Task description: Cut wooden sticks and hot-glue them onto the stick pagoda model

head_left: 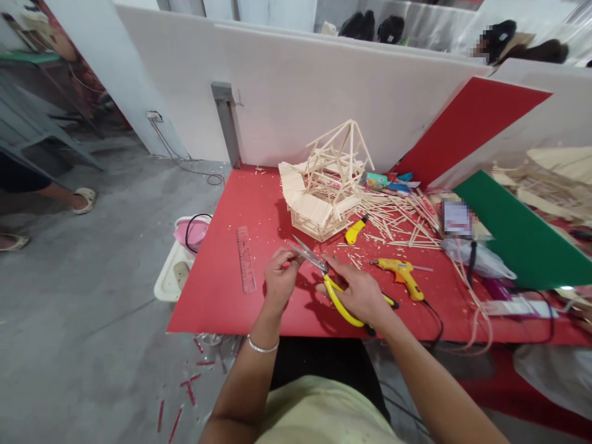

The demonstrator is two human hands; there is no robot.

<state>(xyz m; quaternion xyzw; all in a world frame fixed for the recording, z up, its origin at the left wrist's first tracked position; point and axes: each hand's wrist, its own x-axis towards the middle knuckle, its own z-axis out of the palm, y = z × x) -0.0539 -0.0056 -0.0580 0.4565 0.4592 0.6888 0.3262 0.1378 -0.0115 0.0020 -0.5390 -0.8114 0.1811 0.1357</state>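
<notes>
My right hand is closed round the yellow handles of a pair of scissors, whose blades point up and left. My left hand pinches a thin wooden stick at the blade tips. Both hands hover over the red table. Just beyond them stands a small house model built of thin wooden sticks, with an open roof frame.
A yellow glue gun with its black cord lies right of my hands, a yellow utility knife near the model, a clear ruler to the left. Loose sticks litter the table. Red and green boards lean at right. A white bin sits beside the table.
</notes>
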